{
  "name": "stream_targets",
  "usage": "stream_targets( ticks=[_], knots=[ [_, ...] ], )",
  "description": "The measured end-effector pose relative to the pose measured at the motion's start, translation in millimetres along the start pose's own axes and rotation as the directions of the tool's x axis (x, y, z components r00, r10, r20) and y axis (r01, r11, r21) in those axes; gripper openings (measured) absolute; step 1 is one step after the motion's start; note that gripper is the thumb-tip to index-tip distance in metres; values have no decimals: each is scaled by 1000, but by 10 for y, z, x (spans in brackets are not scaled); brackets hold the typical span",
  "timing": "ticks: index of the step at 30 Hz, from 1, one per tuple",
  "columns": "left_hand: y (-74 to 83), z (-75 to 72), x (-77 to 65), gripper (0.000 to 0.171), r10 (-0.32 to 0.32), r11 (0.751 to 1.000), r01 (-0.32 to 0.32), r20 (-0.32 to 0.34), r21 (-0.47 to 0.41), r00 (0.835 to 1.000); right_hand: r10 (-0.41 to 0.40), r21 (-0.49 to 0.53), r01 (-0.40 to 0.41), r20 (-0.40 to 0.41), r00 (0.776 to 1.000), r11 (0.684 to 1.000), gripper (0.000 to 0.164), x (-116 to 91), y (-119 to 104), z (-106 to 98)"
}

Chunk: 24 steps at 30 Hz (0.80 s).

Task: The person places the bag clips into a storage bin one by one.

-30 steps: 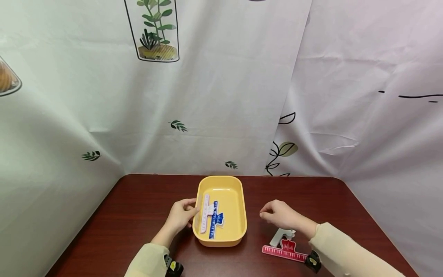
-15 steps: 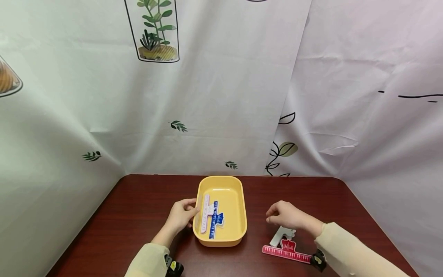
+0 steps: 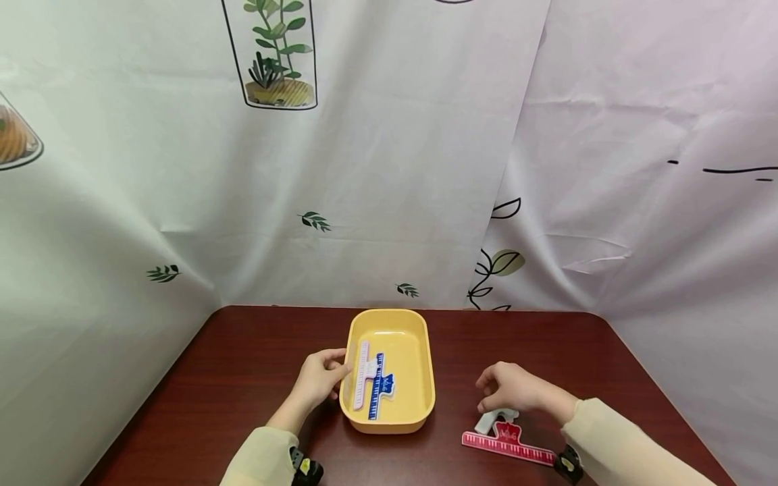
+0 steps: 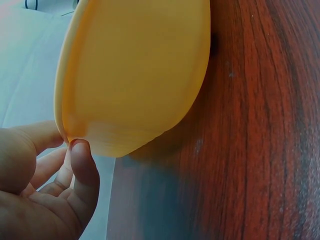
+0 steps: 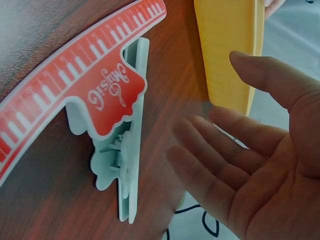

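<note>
On the left side of the yellow tray (image 3: 407, 391), my left hand (image 3: 317, 379) pinches the rim between thumb and fingers, as the left wrist view also shows. Inside the tray lie a pale pink clip (image 3: 361, 378) and a blue clip (image 3: 377, 388), both with a piano-key print. My right hand (image 3: 513, 386) hovers just over a pale green-white clip (image 5: 132, 165), fingers spread and holding nothing. A red clip (image 3: 507, 442) marked "Music" lies partly on top of that pale clip in the right wrist view.
A dark red-brown wooden table (image 3: 261, 351) carries everything. White printed cloth (image 3: 389, 169) hangs behind it and at both sides. Each wrist wears a small black camera, the right one (image 3: 568, 464) close to the red clip's end.
My right hand has moved right and then down toward the pale clip, and its fingers have parted. The left hand and the tray have stayed put.
</note>
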<state>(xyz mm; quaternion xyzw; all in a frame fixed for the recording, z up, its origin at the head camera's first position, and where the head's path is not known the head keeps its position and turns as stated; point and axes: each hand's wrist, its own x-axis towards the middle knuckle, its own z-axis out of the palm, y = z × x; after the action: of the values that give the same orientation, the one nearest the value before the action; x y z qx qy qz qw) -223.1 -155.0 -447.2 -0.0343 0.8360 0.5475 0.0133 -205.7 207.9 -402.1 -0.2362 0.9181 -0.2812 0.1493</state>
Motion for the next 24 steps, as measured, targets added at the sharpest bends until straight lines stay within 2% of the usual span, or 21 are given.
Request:
stream_targets(
  ticks=[9, 16, 20, 24],
  knots=[
    [-8, 9, 14, 42, -6, 1000, 6, -6, -6, 1000, 46, 2, -46, 35, 998, 999, 40, -69, 17, 55],
    [-8, 10, 7, 42, -3, 1000, 3, 0, -5, 1000, 22, -24, -21, 48, 999, 999, 40, -123, 57, 89],
    [-4, 12, 3, 42, -2, 1000, 2, 0, -1, 1000, 36, -1, -36, 61, 997, 999, 37, -153, 78, 116],
    [-7, 11, 0, 42, 7, 1000, -7, -2, 1, 1000, 58, -22, -57, 59, 997, 998, 32, -176, 78, 134]
  ],
)
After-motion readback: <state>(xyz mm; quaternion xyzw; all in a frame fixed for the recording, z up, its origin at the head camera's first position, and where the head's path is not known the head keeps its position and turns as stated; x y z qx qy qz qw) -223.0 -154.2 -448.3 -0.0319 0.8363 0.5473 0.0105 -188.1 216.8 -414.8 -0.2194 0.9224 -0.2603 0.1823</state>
